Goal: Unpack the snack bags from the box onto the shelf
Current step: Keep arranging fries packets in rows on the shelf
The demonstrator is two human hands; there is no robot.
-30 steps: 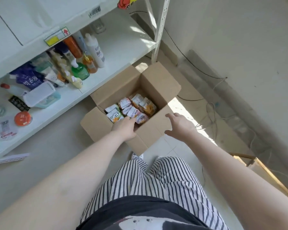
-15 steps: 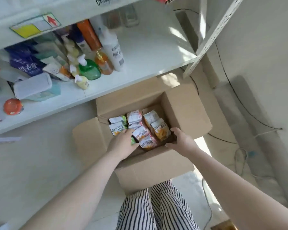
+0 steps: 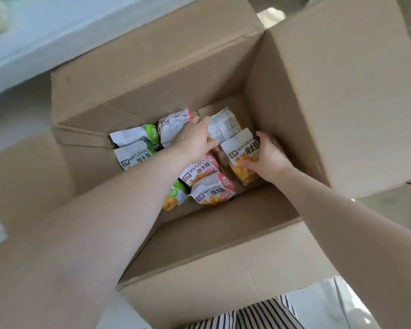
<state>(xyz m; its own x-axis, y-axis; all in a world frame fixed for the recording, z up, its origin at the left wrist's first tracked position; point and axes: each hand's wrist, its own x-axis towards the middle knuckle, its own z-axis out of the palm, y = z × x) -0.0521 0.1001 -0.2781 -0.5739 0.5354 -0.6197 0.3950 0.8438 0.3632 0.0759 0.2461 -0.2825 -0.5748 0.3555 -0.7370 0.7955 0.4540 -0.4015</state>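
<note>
An open cardboard box [image 3: 223,236] fills the view, with several snack bags lying on its bottom. My right hand [image 3: 268,157] is inside at the right wall, its fingers and thumb closed around an orange-printed snack bag [image 3: 241,151]. My left hand [image 3: 195,138] lies deep in the box with its fingers over a white snack bag [image 3: 223,127] turned back-side up; whether it grips that bag is unclear. Green-topped bags [image 3: 135,143] lie at the left, and red-topped bags [image 3: 211,188] lie near the front wall. The white shelf [image 3: 45,34] runs behind the box at the top left.
All of the box flaps are folded outward, with the large right flap [image 3: 337,96] standing up beside my right arm. Striped trousers [image 3: 254,314] show at the bottom edge. Pale floor [image 3: 17,115] lies between the shelf and the box.
The camera has dropped much closer to the box. Both hands went from the rim down into it; the right hand has closed on an orange bag and the left slid further back.
</note>
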